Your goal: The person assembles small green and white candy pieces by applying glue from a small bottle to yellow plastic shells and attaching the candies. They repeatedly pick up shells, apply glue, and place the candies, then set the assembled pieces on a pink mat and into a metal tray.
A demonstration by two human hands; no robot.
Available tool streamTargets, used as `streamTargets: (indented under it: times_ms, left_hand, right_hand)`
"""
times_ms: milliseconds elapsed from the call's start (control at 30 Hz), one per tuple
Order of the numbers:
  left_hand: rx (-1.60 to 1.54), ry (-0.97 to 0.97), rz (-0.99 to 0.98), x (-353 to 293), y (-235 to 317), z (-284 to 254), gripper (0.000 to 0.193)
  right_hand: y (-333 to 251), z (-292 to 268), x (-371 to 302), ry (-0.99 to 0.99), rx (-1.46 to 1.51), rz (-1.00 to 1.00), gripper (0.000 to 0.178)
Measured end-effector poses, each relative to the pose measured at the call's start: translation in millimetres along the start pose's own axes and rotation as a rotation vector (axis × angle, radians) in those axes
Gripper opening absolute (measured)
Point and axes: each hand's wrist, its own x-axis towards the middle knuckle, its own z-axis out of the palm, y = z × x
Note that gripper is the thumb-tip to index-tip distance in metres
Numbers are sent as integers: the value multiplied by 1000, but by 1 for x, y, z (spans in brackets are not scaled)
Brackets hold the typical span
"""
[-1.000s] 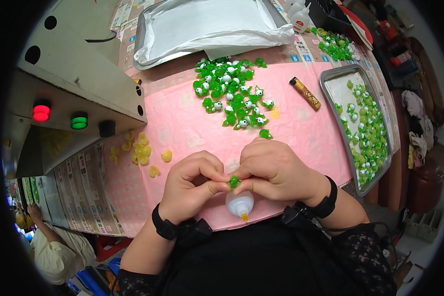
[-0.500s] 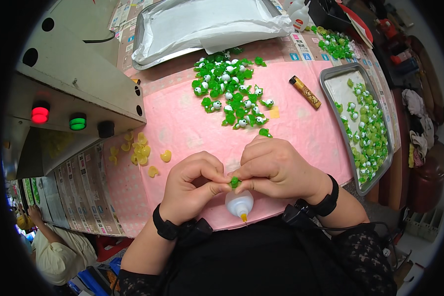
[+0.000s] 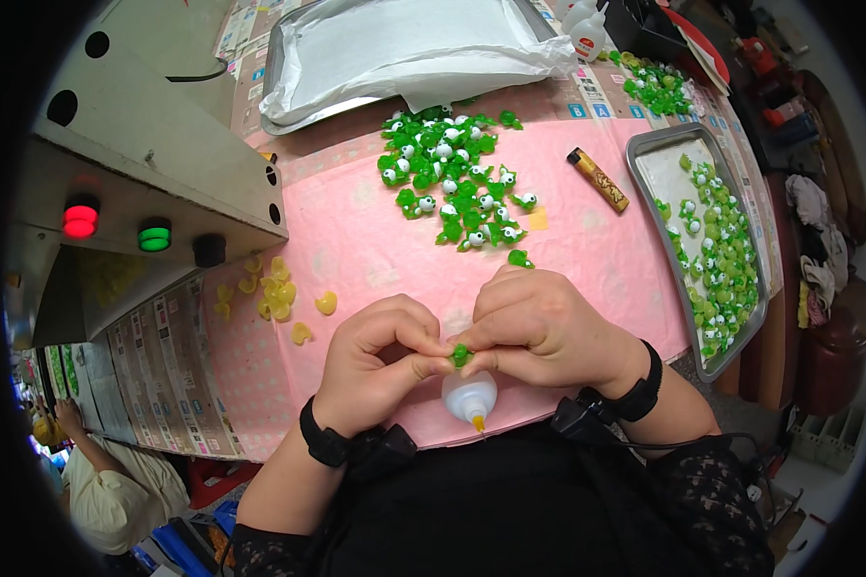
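Between my fingertips, close to my body, is a small green plastic figure piece (image 3: 461,355). My left hand (image 3: 380,356) pinches it from one side and my right hand (image 3: 539,327) from the other, so much of it is hidden. Just below the fingers lies a white squeeze bottle (image 3: 470,392) with a yellow tip and a thin needle pointing toward me. Beyond my hands, a heap of green figures with white eyeballs (image 3: 449,163) covers part of the pink sheet (image 3: 346,216). One loose green piece (image 3: 520,259) lies just past my right knuckles.
Yellow translucent pieces (image 3: 279,293) lie at left beside a machine with lit buttons (image 3: 154,235). A patterned lighter (image 3: 598,180) is at right, near a metal tray (image 3: 634,154) of figures. A paper-lined tray (image 3: 274,115) sits at the back. Another person (image 3: 115,490) is at far left.
The view has shifted very slightly. Both hands keep their pinch on the small green piece, which seems slightly turned; nothing else has moved.
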Motion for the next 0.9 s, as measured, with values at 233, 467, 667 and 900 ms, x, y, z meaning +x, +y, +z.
streamTargets:
  times_ms: [233, 467, 667, 900]
  left_hand:
    - [33, 65, 65, 0, -2, 3, 13]
    - [-74, 192, -77, 2, 5, 7, 8]
    - [918, 237, 108, -3, 46, -13, 18]
    - [1209, 178, 4, -8, 42, -44, 24]
  right_hand:
    - [-1, 3, -2, 70, -32, 21, 13]
    - [0, 8, 0, 125, -128, 17, 18]
    - [-1, 7, 0, 169, -184, 68, 17]
    - [1, 6, -1, 166, -216, 28, 20]
